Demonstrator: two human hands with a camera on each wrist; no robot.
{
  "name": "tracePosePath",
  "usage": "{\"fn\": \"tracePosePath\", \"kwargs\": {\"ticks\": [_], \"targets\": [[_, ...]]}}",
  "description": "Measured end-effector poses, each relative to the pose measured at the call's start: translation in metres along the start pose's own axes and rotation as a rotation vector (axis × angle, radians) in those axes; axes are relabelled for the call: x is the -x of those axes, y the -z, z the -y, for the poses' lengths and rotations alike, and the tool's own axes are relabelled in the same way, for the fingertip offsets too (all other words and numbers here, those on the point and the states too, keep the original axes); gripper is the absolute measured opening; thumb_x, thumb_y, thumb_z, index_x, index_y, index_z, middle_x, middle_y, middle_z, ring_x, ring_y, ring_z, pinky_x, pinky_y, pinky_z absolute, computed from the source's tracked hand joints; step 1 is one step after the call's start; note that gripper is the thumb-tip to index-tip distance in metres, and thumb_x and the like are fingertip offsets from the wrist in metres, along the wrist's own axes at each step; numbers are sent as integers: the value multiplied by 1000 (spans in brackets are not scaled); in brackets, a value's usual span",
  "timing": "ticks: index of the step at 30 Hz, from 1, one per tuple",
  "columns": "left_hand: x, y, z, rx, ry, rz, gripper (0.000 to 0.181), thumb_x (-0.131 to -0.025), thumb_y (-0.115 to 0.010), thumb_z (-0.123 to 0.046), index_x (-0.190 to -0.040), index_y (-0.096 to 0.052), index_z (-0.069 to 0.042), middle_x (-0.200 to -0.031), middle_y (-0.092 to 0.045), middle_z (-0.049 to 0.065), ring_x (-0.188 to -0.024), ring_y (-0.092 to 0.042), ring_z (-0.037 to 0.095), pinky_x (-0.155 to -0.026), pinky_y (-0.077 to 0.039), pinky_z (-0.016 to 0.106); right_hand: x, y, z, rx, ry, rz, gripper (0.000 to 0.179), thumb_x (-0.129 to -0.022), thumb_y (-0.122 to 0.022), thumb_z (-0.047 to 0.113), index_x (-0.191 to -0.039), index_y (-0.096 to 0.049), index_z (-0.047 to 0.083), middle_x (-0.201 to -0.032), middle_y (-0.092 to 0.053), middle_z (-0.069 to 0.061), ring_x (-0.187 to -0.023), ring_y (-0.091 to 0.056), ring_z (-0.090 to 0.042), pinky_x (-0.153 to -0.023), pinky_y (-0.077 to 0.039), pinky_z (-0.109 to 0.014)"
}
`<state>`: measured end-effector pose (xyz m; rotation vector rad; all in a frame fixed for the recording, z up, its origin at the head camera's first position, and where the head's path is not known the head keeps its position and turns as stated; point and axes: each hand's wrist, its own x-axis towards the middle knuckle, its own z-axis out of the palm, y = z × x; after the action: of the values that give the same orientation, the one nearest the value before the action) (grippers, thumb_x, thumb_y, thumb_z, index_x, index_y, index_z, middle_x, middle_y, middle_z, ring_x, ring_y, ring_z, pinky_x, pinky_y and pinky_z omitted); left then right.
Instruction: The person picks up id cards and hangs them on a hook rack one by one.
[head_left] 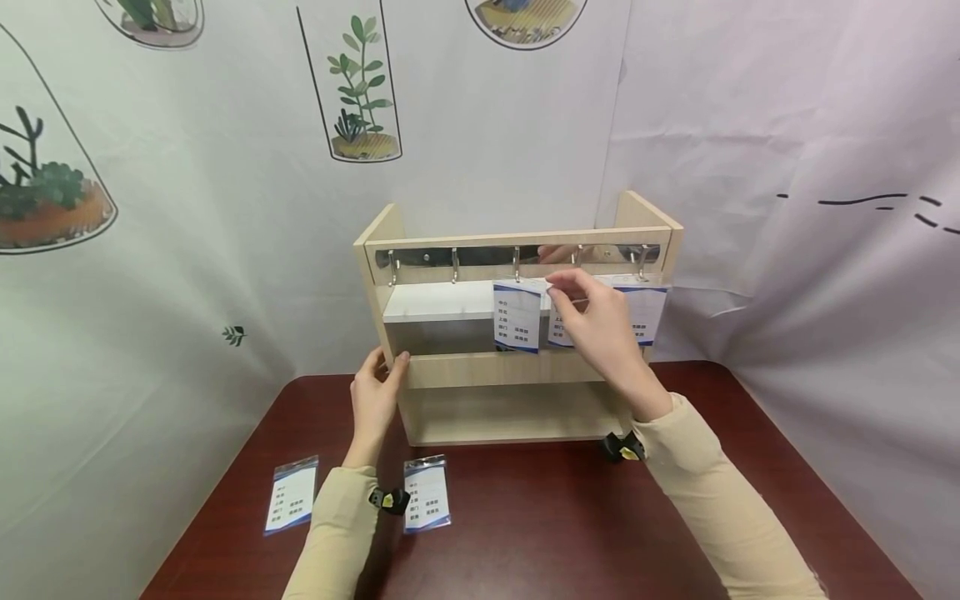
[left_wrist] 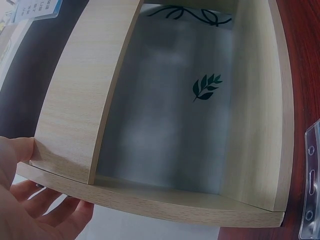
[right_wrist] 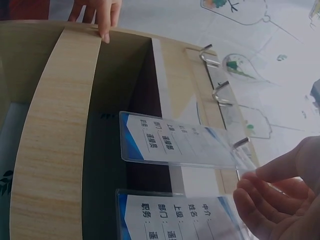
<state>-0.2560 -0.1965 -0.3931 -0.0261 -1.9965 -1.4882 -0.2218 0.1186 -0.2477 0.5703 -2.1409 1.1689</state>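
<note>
Around the left side panel of a light wooden shelf rack [head_left: 480,371], my left hand [head_left: 374,398] grips the edge. Its thumb lies on the front board and its fingers wrap the outer side, as the left wrist view shows. My right hand [head_left: 600,321] pinches the top corner of a clear-sleeved name badge [head_left: 516,318] at the middle hook [head_left: 517,263]. In the right wrist view this badge [right_wrist: 172,142] hangs over the shelf opening. A second badge [right_wrist: 175,217] hangs beside it, partly behind my right hand in the head view. A third badge [head_left: 647,312] hangs at the right end.
Two hooks [head_left: 454,265] on the left of the metal strip carry no badge. On the dark red table [head_left: 540,533] lie a badge [head_left: 292,495] at the left and another badge [head_left: 427,493] before the rack. A printed cloth [head_left: 510,125] hangs behind.
</note>
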Motion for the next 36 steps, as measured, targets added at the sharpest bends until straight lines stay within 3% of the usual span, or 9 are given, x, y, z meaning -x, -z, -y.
{"fn": "tracePosePath", "kwargs": {"ticks": [14, 19, 25, 32, 36], "targets": [[1, 1, -2, -17, 5, -1, 46, -95, -72, -32, -131, -64, -4, -126, -66, 23, -108, -68, 36, -88, -55, 51, 8, 14, -6, 12, 31, -15, 19, -98, -64, 6, -115, -70, -1, -106, -74, -14, -92, -69, -25, -78, -56, -38], [1, 0, -3, -16, -5, -5, 46, -95, -72, -32, -130, -64, -3, -125, -66, 25, -107, -68, 37, -87, -55, 53, 12, 22, -10, 42, 40, -49, 19, -98, -65, 9, -114, -72, 1, -104, -74, -12, -91, -70, -22, -76, -56, -34], [1, -1, -2, -27, -28, -28, 45, -95, -72, -30, -129, -65, -1, -124, -66, 26, -106, -68, 40, -85, -57, 50, 21, 36, -17, 105, 47, -85, 16, -98, -65, 10, -111, -73, 3, -100, -75, -11, -88, -70, -24, -76, -55, -37], [1, 0, -2, -18, -1, -9, 46, -95, -72, -34, -129, -66, -4, -122, -68, 22, -105, -69, 36, -86, -56, 50, 33, 53, -28, 163, 22, -114, 17, -98, -66, 13, -111, -74, 4, -100, -75, -10, -89, -70, -23, -75, -47, -13], [0, 0, -2, -25, 6, -4, 46, -95, -72, -33, -130, -65, -4, -123, -68, 21, -105, -69, 34, -85, -56, 48, 39, 62, -33, 176, 21, -140, 16, -98, -67, 13, -110, -74, 5, -98, -75, -9, -84, -69, -14, -75, -45, -8]]}}
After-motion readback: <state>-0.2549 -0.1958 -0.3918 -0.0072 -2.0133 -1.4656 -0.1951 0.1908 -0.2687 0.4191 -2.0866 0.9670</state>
